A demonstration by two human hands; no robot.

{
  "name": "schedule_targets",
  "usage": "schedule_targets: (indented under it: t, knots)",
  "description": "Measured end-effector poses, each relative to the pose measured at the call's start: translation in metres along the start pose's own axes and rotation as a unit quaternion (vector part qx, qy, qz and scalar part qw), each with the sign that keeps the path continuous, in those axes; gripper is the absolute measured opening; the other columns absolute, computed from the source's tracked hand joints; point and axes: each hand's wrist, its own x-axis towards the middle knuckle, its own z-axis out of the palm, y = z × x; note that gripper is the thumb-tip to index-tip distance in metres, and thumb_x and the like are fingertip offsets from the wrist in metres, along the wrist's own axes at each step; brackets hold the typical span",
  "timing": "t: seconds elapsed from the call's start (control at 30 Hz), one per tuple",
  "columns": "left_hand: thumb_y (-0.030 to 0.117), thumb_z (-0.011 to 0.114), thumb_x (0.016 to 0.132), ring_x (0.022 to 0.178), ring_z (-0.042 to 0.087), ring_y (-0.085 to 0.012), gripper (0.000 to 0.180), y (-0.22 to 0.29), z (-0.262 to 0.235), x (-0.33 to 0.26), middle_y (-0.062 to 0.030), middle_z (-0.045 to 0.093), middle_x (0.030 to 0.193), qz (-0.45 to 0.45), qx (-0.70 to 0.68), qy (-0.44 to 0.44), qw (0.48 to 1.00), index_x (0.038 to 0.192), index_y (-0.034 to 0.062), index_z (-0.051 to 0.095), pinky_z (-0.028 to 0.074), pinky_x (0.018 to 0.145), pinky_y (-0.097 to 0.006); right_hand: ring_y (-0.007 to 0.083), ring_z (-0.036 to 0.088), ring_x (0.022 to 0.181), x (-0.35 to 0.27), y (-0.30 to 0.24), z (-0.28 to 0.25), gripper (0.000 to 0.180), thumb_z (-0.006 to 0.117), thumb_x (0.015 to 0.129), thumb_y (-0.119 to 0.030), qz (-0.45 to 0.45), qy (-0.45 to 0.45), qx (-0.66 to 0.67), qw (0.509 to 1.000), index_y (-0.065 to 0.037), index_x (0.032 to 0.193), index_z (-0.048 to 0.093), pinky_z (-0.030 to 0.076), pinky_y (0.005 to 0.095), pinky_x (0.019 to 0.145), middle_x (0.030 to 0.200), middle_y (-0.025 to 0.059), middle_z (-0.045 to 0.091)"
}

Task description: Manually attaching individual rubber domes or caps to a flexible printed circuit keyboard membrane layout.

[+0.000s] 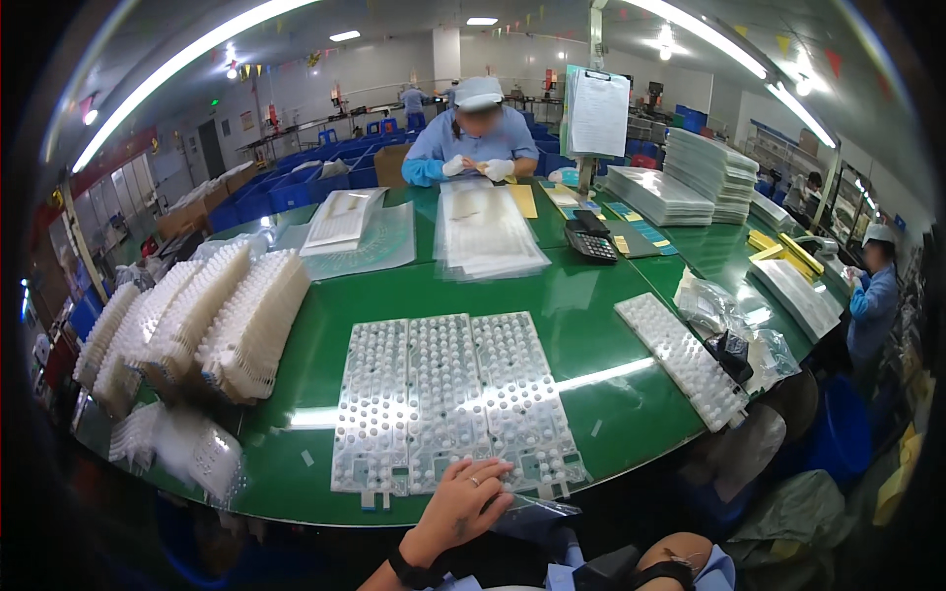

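Observation:
Three translucent panels with rows of round whitish domes lie side by side: a left panel, a middle panel and a right panel. Small tabs stick out at their front edges. My left hand, with a ring and a black wristband, rests palm down at the front of the middle and right panels, fingers extended. Beside its thumb, clear film overhangs the table edge. At the lower right, what seems to be my right hand is low by my lap; its fingers are hidden.
Stacks of domed panels stand at the left of the green table. Another panel lies right, beside crumpled clear bags. A calculator and sheet stacks are farther back. A gloved co-worker sits opposite.

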Motion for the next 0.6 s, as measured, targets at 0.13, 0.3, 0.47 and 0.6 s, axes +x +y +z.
schedule_targets:
  t: [0.13,0.3,0.47,0.6]
  knots:
    - [0.026,0.062,0.090,0.126,0.051,-0.0279,0.018,0.001,0.007,0.009,-0.0085,0.059,0.129,0.019,-0.032,-0.010,0.999,0.087,0.0077,0.060,0.033,0.106,-0.048,0.0228,0.057,0.108,-0.038,-0.010,-0.046,0.040,0.065,0.080,-0.012,0.142,-0.211,-0.056,0.965,-0.009,0.120,0.061,0.049,0.0399,0.077,0.126,0.0100,0.056]
    - [0.021,0.068,0.085,0.126,0.051,-0.0297,0.013,0.018,-0.023,-0.002,-0.0067,0.062,0.127,0.010,-0.050,0.011,0.999,0.085,0.0091,0.062,0.034,0.104,-0.047,0.0353,0.056,0.104,-0.082,-0.014,-0.068,0.037,0.072,0.082,-0.021,0.587,-0.516,-0.250,0.571,0.000,0.111,0.060,0.045,0.0436,0.090,0.118,0.0185,0.058]
    - [0.015,0.071,0.082,0.105,0.064,-0.0325,0.017,0.015,-0.018,0.022,-0.0156,0.065,0.119,-0.028,-0.210,-0.054,0.976,0.095,0.0053,0.064,0.049,0.085,-0.039,0.0277,0.062,0.075,-0.100,-0.033,-0.103,0.018,0.075,0.076,-0.008,0.733,-0.343,-0.284,0.515,-0.005,0.094,0.071,0.048,0.0350,0.069,0.084,0.0088,0.067]
    - [0.011,0.080,0.075,0.071,0.066,-0.0172,0.037,0.032,-0.021,0.042,-0.0080,0.064,0.086,-0.099,-0.221,-0.077,0.967,0.107,0.0033,0.063,0.052,0.062,-0.027,0.0266,0.059,0.068,-0.095,-0.020,-0.113,0.014,0.072,0.078,-0.006,0.778,-0.321,-0.280,0.462,-0.003,0.091,0.070,0.045,0.0347,0.061,0.079,0.0105,0.065]
